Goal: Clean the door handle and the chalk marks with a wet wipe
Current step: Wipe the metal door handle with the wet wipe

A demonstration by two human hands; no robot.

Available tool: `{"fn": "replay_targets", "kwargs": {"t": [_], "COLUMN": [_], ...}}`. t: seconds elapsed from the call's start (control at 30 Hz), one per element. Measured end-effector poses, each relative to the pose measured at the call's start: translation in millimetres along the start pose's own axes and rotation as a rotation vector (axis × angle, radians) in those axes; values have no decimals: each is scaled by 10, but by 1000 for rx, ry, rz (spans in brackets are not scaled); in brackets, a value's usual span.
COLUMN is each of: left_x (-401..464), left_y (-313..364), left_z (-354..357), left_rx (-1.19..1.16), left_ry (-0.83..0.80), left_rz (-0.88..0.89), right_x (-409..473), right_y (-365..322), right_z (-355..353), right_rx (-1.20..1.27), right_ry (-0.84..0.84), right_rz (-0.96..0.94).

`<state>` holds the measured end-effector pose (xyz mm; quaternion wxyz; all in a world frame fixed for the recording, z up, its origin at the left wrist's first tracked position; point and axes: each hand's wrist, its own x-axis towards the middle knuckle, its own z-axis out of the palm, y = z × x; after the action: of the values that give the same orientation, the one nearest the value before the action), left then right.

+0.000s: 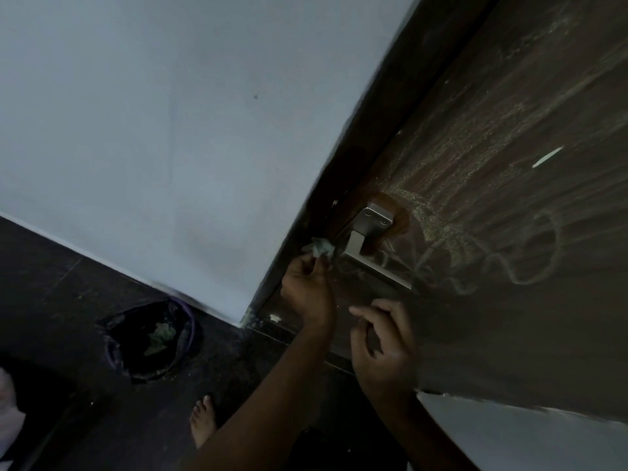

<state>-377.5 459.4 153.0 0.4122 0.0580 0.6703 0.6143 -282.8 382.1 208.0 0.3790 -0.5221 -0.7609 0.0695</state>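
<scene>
Both forearms are bare with no sleeve in view, the left hand (307, 288) and the right hand (385, 348) carry no glove, ring or watch that shows, and one bare foot (203, 419) has no shoe or sock.

Door handle (375, 263): metal lever, matt silver, mounted on a square plate with two visible screws, on a dark brown wooden door (509, 300). Chalk marks (475, 239): pale scribbles, loops and broad smeared streaks covering the door face around and beyond the handle. Wet wipe (318, 249): crumpled, greenish-white, held just beside the handle's near end, at the door edge.
</scene>
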Motion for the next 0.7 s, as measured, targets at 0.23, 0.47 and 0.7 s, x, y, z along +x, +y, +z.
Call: {"fn": "replay_targets", "kwargs": {"t": [0.23, 0.47, 0.7], "left_x": [22, -23, -181], "left_y": [-28, -171, -120], "left_z": [-21, 8, -2], "left_rx": [62, 120, 140], "left_ry": [13, -57, -214], "left_rz": [47, -55, 242], "right_x": [-67, -35, 297], "right_y": [296, 464, 490], "right_z": [206, 376, 481], "right_rx": [43, 166, 536], "right_ry": [-229, -373, -339], "right_rz": [485, 703, 1031]}}
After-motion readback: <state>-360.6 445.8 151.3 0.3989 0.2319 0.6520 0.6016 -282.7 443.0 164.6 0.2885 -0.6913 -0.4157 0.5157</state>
